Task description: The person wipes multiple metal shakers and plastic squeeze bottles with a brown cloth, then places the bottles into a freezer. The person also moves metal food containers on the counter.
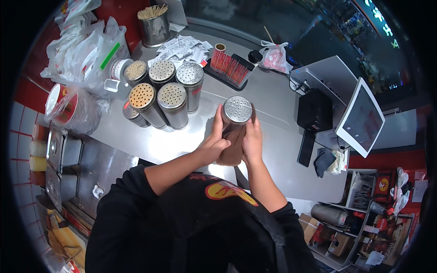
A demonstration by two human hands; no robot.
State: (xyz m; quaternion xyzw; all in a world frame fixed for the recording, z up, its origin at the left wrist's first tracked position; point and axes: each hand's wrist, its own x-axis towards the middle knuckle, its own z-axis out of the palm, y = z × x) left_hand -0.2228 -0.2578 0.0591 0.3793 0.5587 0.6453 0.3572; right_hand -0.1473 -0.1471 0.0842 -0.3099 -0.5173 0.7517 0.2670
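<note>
A metal shaker (237,109) with a perforated lid is held between my two hands above the steel counter. My left hand (215,143) is closed around its left side, the thumb lying over a brown cloth (232,148). The cloth is wrapped against the shaker's body and hangs below it. On the other side, my right hand (252,140) presses the cloth and shaker with its fingers. To the left stands a cluster of several similar shakers, among them one with an orange-dusted lid (142,95) and one with a silver lid (190,73).
Behind the shakers are paper receipts (180,49) and a can of wooden sticks (154,25). A black rack with red packets (230,70) stands at the back. On the right are a tablet screen (362,116), a black box (315,109) and a phone (306,148). Stacked cups (77,109) sit left.
</note>
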